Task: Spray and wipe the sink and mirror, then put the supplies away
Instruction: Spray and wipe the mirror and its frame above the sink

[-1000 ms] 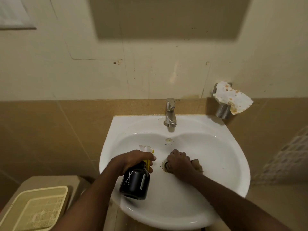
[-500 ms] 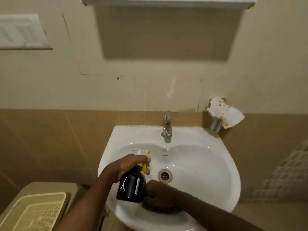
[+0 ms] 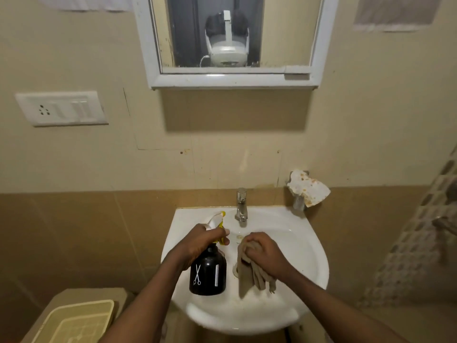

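A white sink [image 3: 304,246] hangs on the wall with a chrome tap [image 3: 241,206] at its back. My left hand [image 3: 202,241] grips the neck of a black spray bottle [image 3: 207,273] with a white and yellow trigger, held upright over the left half of the basin. My right hand [image 3: 262,248] clutches a beige cloth [image 3: 249,278] that hangs down over the drain, lifted off the basin. A white-framed mirror [image 3: 284,33] is on the wall above the sink.
A cream plastic basket [image 3: 74,320] sits on a low surface at the lower left. A socket plate [image 3: 61,108] is on the wall at left. A stained soap holder [image 3: 308,189] juts out right of the tap. Tiled wall rises at right.
My view tilted up, bringing the mirror in. My right hand stopped wiping the basin floor and lifted the cloth, which now hangs loose. The bottle rose slightly toward the tap.
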